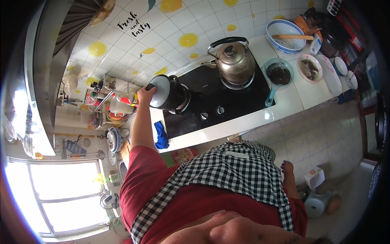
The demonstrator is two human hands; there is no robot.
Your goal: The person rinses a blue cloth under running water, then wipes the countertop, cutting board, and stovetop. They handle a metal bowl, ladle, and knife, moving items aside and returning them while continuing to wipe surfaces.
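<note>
My left hand [146, 94] grips the black knob of a glass lid [160, 93] on a black pot [175, 96]. The pot stands over the left burner of a black gas hob [201, 91]. Whether the lid sits flush on the rim, I cannot tell. Down at my right side hangs my right hand [287, 167], loosely curled with nothing visible in it, away from the counter. A steel kettle [236, 64] with a black handle stands on the right burner.
Right of the hob are a blue strainer-like pan [278, 73] with dark contents, a blue-rimmed bowl [285, 42] and a pink-rimmed bowl [310, 68] with food. A blue cloth [161, 135] lies at the hob's left. A rack [112, 100] crowds the left corner; a stool [317, 203] stands behind right.
</note>
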